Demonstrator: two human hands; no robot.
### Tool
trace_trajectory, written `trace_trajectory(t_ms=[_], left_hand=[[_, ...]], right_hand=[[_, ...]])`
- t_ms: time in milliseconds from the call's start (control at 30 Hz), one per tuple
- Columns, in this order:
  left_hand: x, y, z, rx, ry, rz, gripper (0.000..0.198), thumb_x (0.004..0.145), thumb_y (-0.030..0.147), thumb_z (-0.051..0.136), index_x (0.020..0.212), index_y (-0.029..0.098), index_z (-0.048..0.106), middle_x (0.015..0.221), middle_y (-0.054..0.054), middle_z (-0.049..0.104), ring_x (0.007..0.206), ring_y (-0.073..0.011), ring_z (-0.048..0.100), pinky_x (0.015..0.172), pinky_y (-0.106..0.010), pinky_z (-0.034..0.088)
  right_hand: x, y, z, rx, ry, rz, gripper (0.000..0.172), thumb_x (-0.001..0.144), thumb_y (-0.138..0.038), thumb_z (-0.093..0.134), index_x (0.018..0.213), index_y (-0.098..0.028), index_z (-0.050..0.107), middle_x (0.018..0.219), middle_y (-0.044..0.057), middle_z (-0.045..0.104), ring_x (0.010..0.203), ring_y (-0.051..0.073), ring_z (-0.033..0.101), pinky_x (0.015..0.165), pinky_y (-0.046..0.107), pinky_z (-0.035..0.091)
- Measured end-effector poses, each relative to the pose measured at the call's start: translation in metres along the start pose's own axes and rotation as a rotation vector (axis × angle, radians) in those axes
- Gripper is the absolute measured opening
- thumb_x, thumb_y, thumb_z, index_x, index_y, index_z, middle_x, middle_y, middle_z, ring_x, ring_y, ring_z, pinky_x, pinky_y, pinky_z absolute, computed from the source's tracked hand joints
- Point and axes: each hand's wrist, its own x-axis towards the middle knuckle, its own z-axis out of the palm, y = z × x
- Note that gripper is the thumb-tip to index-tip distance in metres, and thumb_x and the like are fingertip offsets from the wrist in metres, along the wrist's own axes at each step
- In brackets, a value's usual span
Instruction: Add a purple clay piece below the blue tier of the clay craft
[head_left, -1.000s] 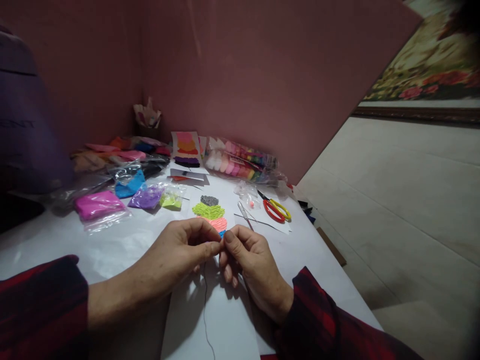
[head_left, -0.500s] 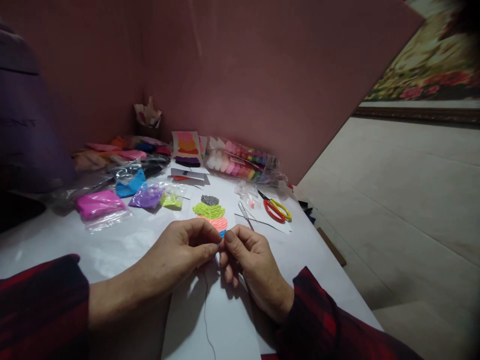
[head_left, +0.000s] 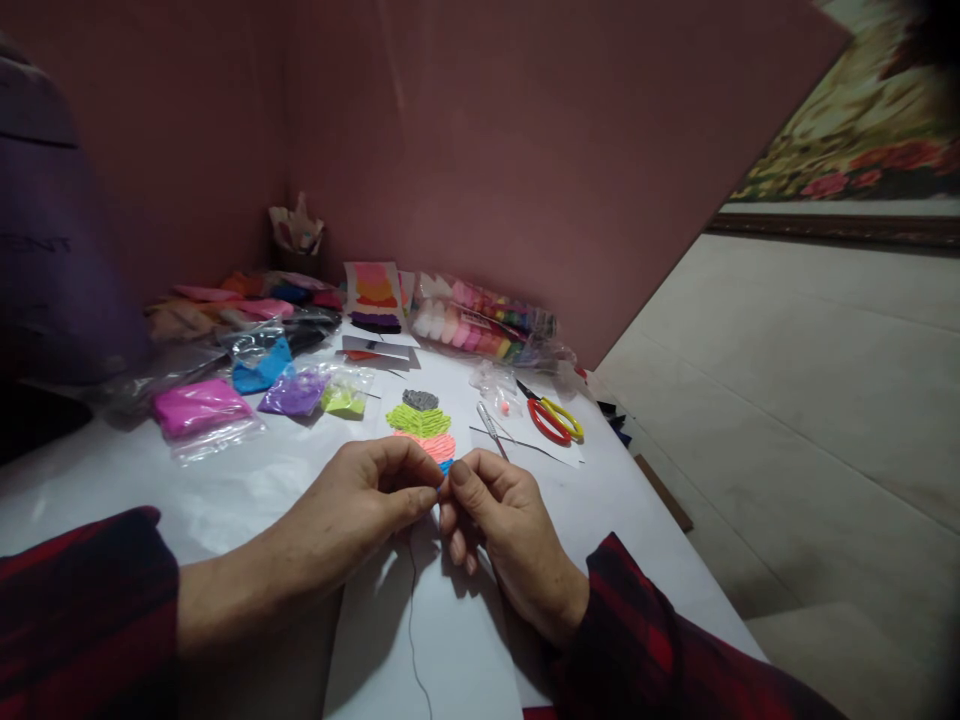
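Note:
My left hand [head_left: 367, 490] and my right hand [head_left: 502, 525] meet fingertip to fingertip over a white sheet of paper [head_left: 450, 650]. Thumb and forefinger of each are pinched; whatever is between them is too small and hidden to name. Just past the fingers, the sheet bears textured bands in grey [head_left: 420, 400], yellow-green [head_left: 418, 421], coral [head_left: 427, 445] and blue [head_left: 446, 466], the blue one partly covered by my fingers. A thin dark line [head_left: 412, 620], thread or drawn, runs down the paper below my left hand.
Scissors [head_left: 551, 420] with red and yellow handles and a slim metal tool [head_left: 491, 428] lie to the right. Pink [head_left: 202, 408], purple [head_left: 294, 393] and blue [head_left: 262, 370] clay bags are at left. A multicoloured pack [head_left: 480, 318] and a purple container [head_left: 60, 230] stand farther off.

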Motion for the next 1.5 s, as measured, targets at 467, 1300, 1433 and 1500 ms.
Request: trace_trajectory(t_ms=[467, 1300, 1433, 1500], left_hand=[[-0.0013, 0.0008, 0.0013, -0.015, -0.034, -0.016, 0.006, 0.068, 0.02, 0.064, 0.071, 0.016, 0.061, 0.065, 0.0, 0.064, 0.061, -0.0139, 0.056, 0.059, -0.027, 0.041], [-0.0015, -0.0023, 0.0011, 0.05, -0.03, 0.015, 0.005, 0.07, 0.022, 0.062, 0.072, 0.018, 0.062, 0.069, -0.002, 0.066, 0.069, -0.019, 0.062, 0.067, -0.032, 0.048], [-0.0026, -0.0033, 0.0004, 0.049, -0.025, 0.033, 0.007, 0.071, 0.023, 0.063, 0.073, 0.017, 0.062, 0.071, -0.002, 0.066, 0.071, -0.0182, 0.061, 0.067, -0.031, 0.047], [-0.0034, -0.0023, 0.0004, 0.039, -0.005, 0.034, 0.01, 0.073, 0.025, 0.063, 0.077, 0.016, 0.062, 0.071, -0.002, 0.065, 0.068, -0.0159, 0.058, 0.062, -0.028, 0.046]], right_hand=[[0.0, -0.0002, -0.0001, 0.014, 0.006, 0.0, 0.035, 0.081, -0.048, 0.063, 0.07, -0.016, 0.054, 0.052, -0.005, 0.056, 0.034, 0.003, 0.047, 0.031, 0.011, 0.034], [0.0006, 0.0007, 0.0002, 0.016, 0.007, -0.008, 0.035, 0.081, -0.048, 0.064, 0.07, -0.016, 0.055, 0.053, -0.004, 0.057, 0.034, 0.003, 0.048, 0.03, 0.011, 0.034], [0.0004, 0.0008, 0.0001, 0.019, 0.008, -0.008, 0.035, 0.081, -0.048, 0.064, 0.071, -0.016, 0.055, 0.053, -0.004, 0.057, 0.035, 0.004, 0.048, 0.031, 0.011, 0.034], [0.0002, 0.0009, 0.0002, 0.019, 0.013, -0.011, 0.035, 0.081, -0.048, 0.063, 0.071, -0.016, 0.055, 0.053, -0.004, 0.057, 0.035, 0.003, 0.047, 0.031, 0.011, 0.034]])
